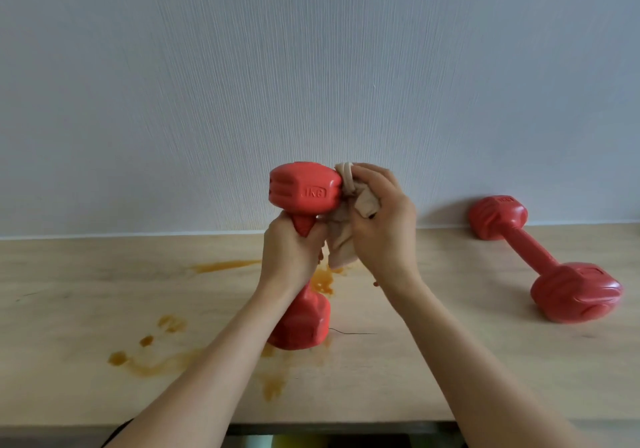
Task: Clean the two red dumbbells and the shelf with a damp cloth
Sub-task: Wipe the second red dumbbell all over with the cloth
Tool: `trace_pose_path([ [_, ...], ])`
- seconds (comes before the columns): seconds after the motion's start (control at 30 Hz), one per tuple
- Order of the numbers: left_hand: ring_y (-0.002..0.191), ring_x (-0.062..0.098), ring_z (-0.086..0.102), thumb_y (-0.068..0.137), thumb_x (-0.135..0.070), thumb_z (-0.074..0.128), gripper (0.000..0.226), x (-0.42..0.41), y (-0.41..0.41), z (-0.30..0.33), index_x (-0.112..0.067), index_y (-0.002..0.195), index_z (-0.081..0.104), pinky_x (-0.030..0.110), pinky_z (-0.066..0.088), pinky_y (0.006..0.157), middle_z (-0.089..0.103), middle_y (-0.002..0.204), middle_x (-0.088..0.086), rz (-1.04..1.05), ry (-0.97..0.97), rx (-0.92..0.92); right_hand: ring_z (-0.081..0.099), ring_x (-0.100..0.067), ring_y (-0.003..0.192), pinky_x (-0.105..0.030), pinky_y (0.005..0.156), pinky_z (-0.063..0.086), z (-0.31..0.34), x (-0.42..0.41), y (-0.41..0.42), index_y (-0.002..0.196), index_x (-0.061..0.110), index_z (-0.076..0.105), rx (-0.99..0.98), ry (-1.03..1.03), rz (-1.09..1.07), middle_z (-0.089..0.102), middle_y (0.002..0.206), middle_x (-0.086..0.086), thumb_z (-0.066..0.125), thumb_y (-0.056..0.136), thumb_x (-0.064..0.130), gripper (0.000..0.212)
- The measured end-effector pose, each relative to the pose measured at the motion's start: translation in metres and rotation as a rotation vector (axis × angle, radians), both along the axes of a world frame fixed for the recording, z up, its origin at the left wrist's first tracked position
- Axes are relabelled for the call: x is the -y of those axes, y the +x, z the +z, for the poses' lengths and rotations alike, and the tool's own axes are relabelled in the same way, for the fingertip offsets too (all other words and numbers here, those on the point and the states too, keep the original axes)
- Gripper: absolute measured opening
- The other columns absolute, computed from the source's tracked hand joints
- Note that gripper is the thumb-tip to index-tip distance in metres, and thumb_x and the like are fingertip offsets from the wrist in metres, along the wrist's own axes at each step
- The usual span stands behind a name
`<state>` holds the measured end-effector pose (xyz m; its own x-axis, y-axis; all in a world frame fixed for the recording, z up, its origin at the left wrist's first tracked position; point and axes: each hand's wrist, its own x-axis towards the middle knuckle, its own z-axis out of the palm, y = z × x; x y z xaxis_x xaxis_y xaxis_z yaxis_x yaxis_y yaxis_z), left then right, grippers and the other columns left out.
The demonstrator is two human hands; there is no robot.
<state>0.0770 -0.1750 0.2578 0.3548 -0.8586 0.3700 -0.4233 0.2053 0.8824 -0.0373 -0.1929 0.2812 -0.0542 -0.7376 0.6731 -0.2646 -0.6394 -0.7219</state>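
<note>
Pale wooden shelf (pixel 485 361) against textured white wall (pixel 311 67), orange stains (pixel 145 357) smeared across. Left hand (pixel 291 257) grips upright red plastic dumbbell (pixel 304 191) handle; right hand (pixel 381 222) clutches beige cloth (pixel 341 240) against its head. Second red dumbbell (pixel 540 257) lies right, near wall.

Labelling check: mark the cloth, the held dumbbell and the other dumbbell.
cloth (pixel 341 245): head view, hanging lower fold below the right hand.
held dumbbell (pixel 303 188): head view, side of its upper head.
other dumbbell (pixel 533 247): head view, middle of its handle.
</note>
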Motion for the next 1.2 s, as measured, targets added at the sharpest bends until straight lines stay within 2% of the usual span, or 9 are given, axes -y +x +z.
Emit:
trace_pose_path([
  [0.3,0.039,0.013,0.046,0.072,-0.022,0.056,0.027,-0.004,-0.002,0.001,-0.018,0.046,0.053,0.024,0.041,0.047,0.049,0.040,-0.001,-0.285,0.018,-0.105,0.068,-0.019,0.094,-0.036,0.086,0.054,0.002,0.014,-0.023,0.102,0.009,0.068,0.228,0.247,0.336,0.071,0.098,-0.010,0.060,0.080,-0.012,0.032],
  [0.4,0.050,0.010,0.058,0.073,-0.033,0.067,0.016,-0.002,0.004,0.000,-0.017,0.070,0.064,0.031,0.051,0.057,0.060,0.053,-0.006,-0.282,0.017,-0.113,0.067,-0.019,0.095,-0.037,0.089,0.053,0.002,0.011,-0.028,0.103,0.008,0.068,0.250,0.252,0.331,0.071,0.099,-0.010,0.062,0.078,-0.013,0.033],
  [0.5,0.062,0.010,0.066,0.082,-0.025,0.070,0.014,-0.005,0.009,-0.002,-0.014,0.088,0.063,0.031,0.054,0.067,0.067,0.067,-0.005,-0.155,-0.033,-0.116,0.065,-0.011,0.097,-0.030,0.090,0.052,0.003,0.000,-0.023,0.103,0.012,0.067,0.175,0.157,0.199,0.069,0.102,-0.004,0.064,0.077,-0.011,0.035],
  [0.57,0.054,0.004,0.063,0.088,-0.015,0.062,0.007,-0.007,0.008,-0.001,-0.010,0.085,0.059,0.023,0.051,0.061,0.063,0.064,-0.002,-0.104,-0.056,-0.060,0.059,-0.005,0.101,-0.017,0.089,0.046,0.001,-0.014,-0.013,0.108,0.013,0.067,0.052,-0.002,0.096,0.063,0.110,0.001,0.065,0.075,-0.007,0.039],
  [0.67,0.044,0.003,0.056,0.079,-0.029,0.053,0.020,-0.005,0.009,-0.003,-0.009,0.077,0.057,0.020,0.045,0.051,0.058,0.054,-0.002,-0.054,-0.073,0.025,0.055,-0.007,0.104,-0.012,0.086,0.043,-0.004,-0.027,-0.003,0.117,0.011,0.063,-0.109,-0.168,-0.022,0.057,0.118,-0.002,0.063,0.076,0.002,0.042],
  [0.9,0.045,0.002,0.054,0.068,-0.043,0.050,0.031,-0.006,0.004,-0.006,-0.013,0.063,0.055,0.016,0.039,0.048,0.054,0.047,-0.009,-0.137,-0.128,0.165,0.056,-0.005,0.094,-0.007,0.081,0.040,-0.008,-0.003,-0.008,0.107,0.009,0.067,-0.042,0.091,-0.010,0.062,0.108,-0.002,0.055,0.080,-0.008,0.034],
  [1.0,0.042,0.003,0.052,0.072,-0.030,0.051,0.021,-0.005,0.004,-0.003,-0.014,0.059,0.052,0.012,0.037,0.046,0.053,0.044,-0.007,-0.110,-0.097,0.113,0.057,-0.002,0.095,-0.005,0.081,0.039,-0.008,-0.009,-0.009,0.110,0.010,0.067,-0.034,0.067,-0.019,0.061,0.110,0.000,0.058,0.082,-0.004,0.033],
  [1.1,0.040,0.004,0.051,0.075,-0.026,0.049,0.024,-0.003,0.009,-0.001,-0.005,0.067,0.055,0.016,0.040,0.046,0.054,0.048,0.000,-0.073,-0.073,0.025,0.056,-0.002,0.093,-0.016,0.078,0.046,-0.004,-0.025,-0.010,0.114,0.015,0.065,-0.097,-0.048,-0.006,0.058,0.111,0.002,0.061,0.080,0.006,0.036],
  [1.2,0.042,0.009,0.053,0.085,-0.017,0.053,0.020,-0.005,0.012,-0.002,-0.001,0.074,0.056,0.020,0.042,0.048,0.056,0.051,0.003,-0.078,-0.095,0.009,0.059,-0.023,0.089,-0.034,0.058,0.051,-0.001,-0.040,-0.004,0.115,0.019,0.062,-0.351,-0.248,-0.158,0.059,0.113,0.000,0.064,0.078,0.009,0.039],
])
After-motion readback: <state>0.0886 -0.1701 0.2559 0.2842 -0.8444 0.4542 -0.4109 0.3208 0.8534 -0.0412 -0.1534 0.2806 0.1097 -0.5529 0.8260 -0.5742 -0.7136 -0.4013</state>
